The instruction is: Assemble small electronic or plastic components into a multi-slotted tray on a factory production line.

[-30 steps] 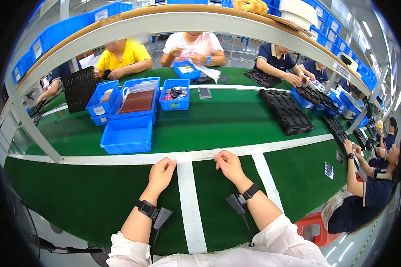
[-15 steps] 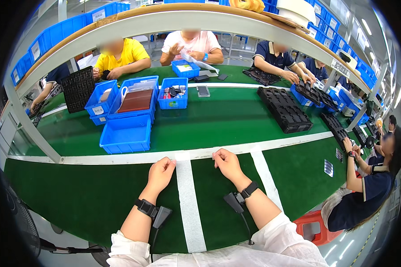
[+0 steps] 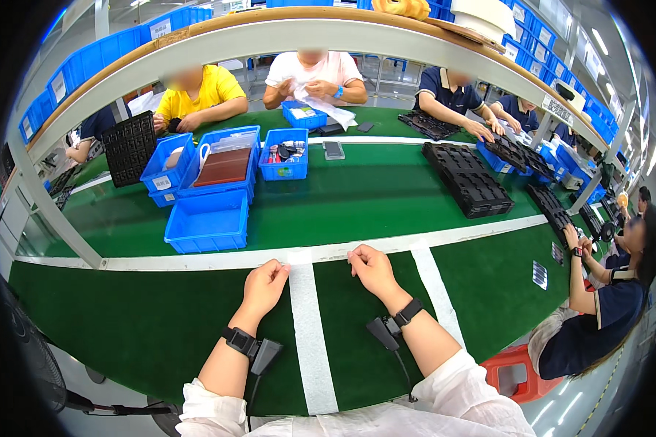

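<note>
My left hand point(image 3: 264, 286) is curled into a loose fist by the white strip point(image 3: 311, 349) that runs down the green table mat point(image 3: 160, 320). My right hand point(image 3: 373, 269) is likewise closed, between that strip and a second white strip point(image 3: 439, 291). Both rest close to the pale rail point(image 3: 197, 260) along the table's far side, and no object shows in either. Each wrist wears a black strap with a small black device, the left device point(image 3: 264, 357) and the right device point(image 3: 383, 332), with cables hanging down.
Beyond the rail stand blue bins point(image 3: 208, 242), one with a brown item point(image 3: 224, 167). Black trays point(image 3: 468, 182) are stacked at the right. A co-worker point(image 3: 605, 313) sits at the right near a red stool point(image 3: 514, 371). A shelf beam point(image 3: 328, 29) crosses overhead.
My hands have stayed in place. Across the table, the person in pink has shifted their hands and a white plastic bag. A co-worker's arm at the far left has moved.
</note>
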{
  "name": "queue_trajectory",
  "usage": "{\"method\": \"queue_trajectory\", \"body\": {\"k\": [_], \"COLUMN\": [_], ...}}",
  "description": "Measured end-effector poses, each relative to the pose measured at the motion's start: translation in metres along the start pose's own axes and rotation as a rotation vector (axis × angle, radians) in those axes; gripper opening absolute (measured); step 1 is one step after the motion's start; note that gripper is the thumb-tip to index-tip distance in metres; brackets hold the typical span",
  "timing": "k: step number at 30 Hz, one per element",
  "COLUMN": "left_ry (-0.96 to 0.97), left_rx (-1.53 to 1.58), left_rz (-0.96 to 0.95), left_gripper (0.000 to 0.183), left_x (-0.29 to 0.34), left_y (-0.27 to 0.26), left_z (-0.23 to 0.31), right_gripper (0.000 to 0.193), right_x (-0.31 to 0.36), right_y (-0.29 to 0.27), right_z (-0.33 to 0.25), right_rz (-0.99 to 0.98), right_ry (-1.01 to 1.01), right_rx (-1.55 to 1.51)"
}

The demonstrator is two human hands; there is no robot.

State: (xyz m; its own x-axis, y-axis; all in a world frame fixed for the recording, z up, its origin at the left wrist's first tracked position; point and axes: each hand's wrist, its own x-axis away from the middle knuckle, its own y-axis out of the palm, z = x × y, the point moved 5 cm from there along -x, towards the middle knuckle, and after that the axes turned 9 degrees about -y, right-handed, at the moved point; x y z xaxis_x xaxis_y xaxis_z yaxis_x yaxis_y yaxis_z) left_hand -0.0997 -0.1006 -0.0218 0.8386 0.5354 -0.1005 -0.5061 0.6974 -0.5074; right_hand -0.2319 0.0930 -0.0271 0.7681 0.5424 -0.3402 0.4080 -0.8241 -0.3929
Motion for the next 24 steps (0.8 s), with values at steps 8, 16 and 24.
{"method": "queue_trajectory", "body": {"k": [8, 16, 24], "left_ry": [0.016, 0.014, 0.008], "left_rx": [-0.020, -0.007, -0.020], "left_rz": [0.002, -0.005, -0.006], "left_gripper": [0.030, 0.029, 0.029], "left_x": [-0.0003, 0.0006, -0.0004], "left_y": [-0.0007, 0.0010, 0.0003], "left_z": [0.0007, 0.0014, 0.0000], "right_gripper": [0.022, 0.022, 0.022], "right_x": [-0.0003, 0.0006, -0.0004], "right_y": [-0.0005, -0.0022, 0.0000], "right_z": [-0.0045, -0.0056, -0.0018], "right_rz": [0.003, -0.005, -0.002], "right_ry": [-0.005, 0.008, -0.001], "right_rx": [0.019, 0.029, 0.007]}}
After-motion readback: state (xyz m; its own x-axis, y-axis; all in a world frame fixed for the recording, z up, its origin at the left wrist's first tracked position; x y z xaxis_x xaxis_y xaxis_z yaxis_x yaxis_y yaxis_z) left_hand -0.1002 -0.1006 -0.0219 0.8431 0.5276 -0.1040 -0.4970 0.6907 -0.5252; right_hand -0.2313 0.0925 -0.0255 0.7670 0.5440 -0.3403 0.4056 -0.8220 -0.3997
